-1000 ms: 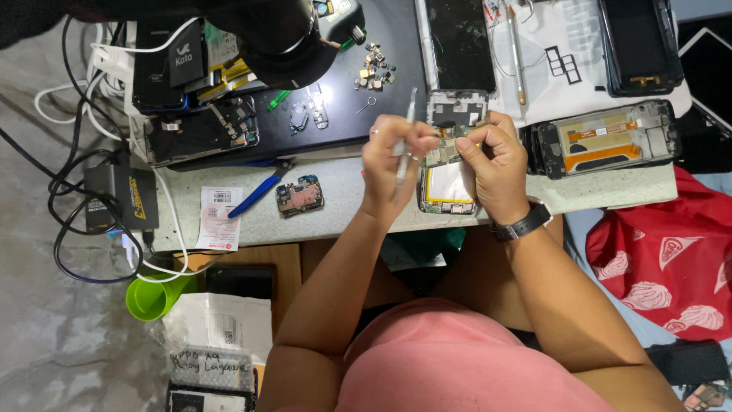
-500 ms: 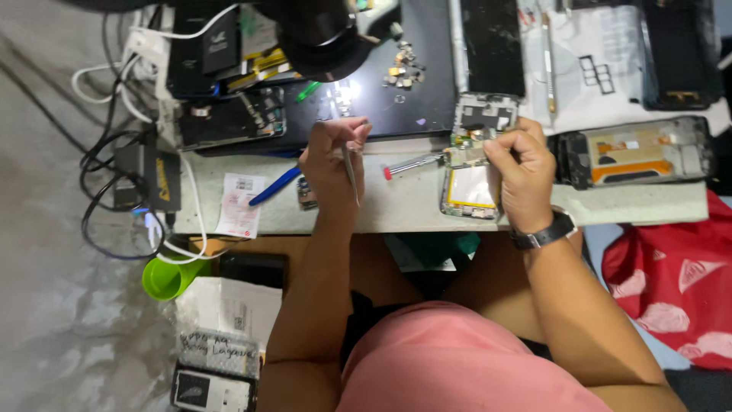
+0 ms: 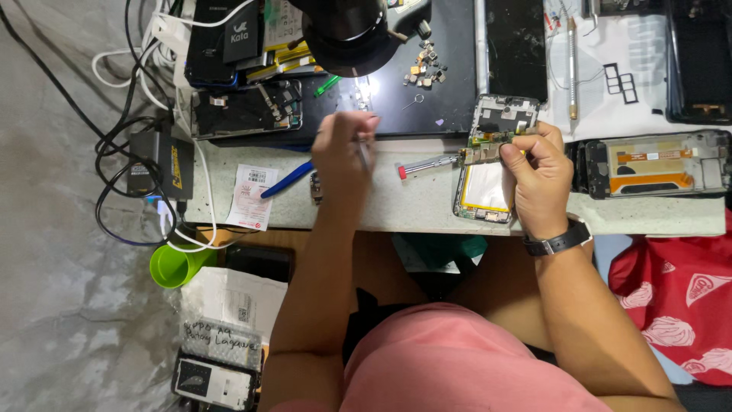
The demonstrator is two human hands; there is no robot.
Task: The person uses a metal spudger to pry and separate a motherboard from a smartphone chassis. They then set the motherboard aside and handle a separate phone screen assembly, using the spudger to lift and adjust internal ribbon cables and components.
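Observation:
An opened phone (image 3: 488, 164) with its yellow-white battery showing lies on the grey bench top (image 3: 396, 206). My right hand (image 3: 537, 179), with a black watch on its wrist, pinches the phone's upper circuit board. My left hand (image 3: 343, 149) hovers to the left, blurred, over the edge of a black work mat (image 3: 412, 107); it holds a thin metal tool (image 3: 364, 156) pointing down. Between the hands lies a silver screwdriver with a red end (image 3: 427, 164). A small phone part (image 3: 315, 187) sits half hidden under my left wrist.
A black round lamp head (image 3: 343, 30) hangs over the mat, with loose small parts (image 3: 423, 65) beside it. Stripped phone frames (image 3: 244, 111) (image 3: 656, 164) flank the work. A blue pen (image 3: 286, 181), paper slip (image 3: 249, 197), cables (image 3: 130, 99), green cup (image 3: 175, 265) and red bag (image 3: 679, 297) surround the bench.
My left hand has swung left from the opened phone to the mat's edge. The screwdriver now lies on the bench. My right hand stays on the phone.

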